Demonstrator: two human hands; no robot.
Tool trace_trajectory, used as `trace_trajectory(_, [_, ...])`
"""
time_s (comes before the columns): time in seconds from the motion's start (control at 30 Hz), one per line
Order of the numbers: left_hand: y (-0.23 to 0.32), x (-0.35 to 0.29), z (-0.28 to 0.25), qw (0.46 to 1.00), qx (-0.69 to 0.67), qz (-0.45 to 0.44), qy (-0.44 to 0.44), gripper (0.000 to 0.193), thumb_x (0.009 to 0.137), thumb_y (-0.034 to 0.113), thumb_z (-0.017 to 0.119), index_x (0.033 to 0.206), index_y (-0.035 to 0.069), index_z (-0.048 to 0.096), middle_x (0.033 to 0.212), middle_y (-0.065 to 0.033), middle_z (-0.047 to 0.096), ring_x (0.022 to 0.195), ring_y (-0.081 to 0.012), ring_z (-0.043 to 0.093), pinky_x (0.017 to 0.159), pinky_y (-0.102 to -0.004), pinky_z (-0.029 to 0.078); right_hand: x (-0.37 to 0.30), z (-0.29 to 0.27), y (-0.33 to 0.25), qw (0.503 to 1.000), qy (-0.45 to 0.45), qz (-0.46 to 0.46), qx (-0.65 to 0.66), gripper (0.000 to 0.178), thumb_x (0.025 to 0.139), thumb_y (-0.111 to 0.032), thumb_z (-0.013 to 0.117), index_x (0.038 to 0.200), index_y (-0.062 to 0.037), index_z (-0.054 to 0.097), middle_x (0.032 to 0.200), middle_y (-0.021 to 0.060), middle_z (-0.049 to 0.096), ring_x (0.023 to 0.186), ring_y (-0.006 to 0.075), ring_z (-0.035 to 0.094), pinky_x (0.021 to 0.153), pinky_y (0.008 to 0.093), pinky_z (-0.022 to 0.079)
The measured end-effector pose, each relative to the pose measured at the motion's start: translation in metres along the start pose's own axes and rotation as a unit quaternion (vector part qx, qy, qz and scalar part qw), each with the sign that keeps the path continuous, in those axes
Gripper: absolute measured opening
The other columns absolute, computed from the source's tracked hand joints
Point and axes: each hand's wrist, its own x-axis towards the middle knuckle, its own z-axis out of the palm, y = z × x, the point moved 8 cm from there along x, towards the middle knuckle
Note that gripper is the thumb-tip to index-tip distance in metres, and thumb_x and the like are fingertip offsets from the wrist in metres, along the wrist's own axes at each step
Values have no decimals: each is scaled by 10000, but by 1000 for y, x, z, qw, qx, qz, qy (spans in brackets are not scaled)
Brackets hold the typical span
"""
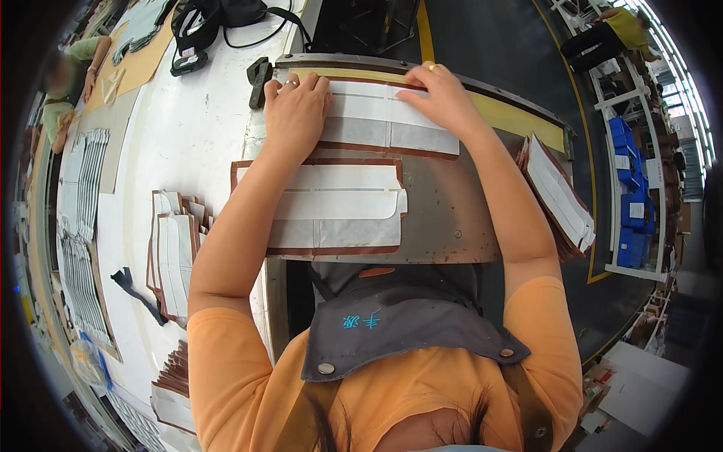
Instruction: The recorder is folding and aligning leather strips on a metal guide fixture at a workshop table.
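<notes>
On partly bare metal [446,203], touches white panel [373,111] near far edge with left hand [296,113], grip unclear. Spreads right hand [443,94] slightly.

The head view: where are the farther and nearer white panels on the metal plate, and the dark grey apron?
Farther white panel [380,109]: head view, on its pale face, near the middle.
Nearer white panel [335,206]: head view, on its pale face, near the middle.
Dark grey apron [422,328]: head view, on its folded flap.

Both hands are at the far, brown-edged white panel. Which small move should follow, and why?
Probably press the far panel flat beside the yellow strip: its far edge runs along that strip, and the left hand and right hand are both near that edge.
</notes>
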Motion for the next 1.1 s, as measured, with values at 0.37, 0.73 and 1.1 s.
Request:
trace_trajectory(0.37, [2,-9,-65,937,-133,34,320,428,859,103,525,1279,153,457,1282,-48,470,1150,-257,423,965,-396,230,-4,-24,25,776,152,242,562,264,811,-195,674,969,-15,563,852,4,556,799,103,507,663,276,417])
trace_trajectory(0.73, [21,-13,0,990,-117,72,-35,329,917,222,471,1232,142,522,1291,-73,499,1186,-279,460,995,-428,314,-48,2,-37,881,-196,184,390,354,879,-375,579,898,-24,619,691,62,631,592,140,604,574,284,500])
trace_trajectory(1.1, [16,4,22,986,-128,98,-34,385,960,280,395,1329,182,447,1410,-69,387,1319,-280,324,1045,-406,299,-61,1,-4,990,5,19,-138,406,924,-334,462,1260,-111,515,1312,111,495,1223,304,442,1031,414,333])
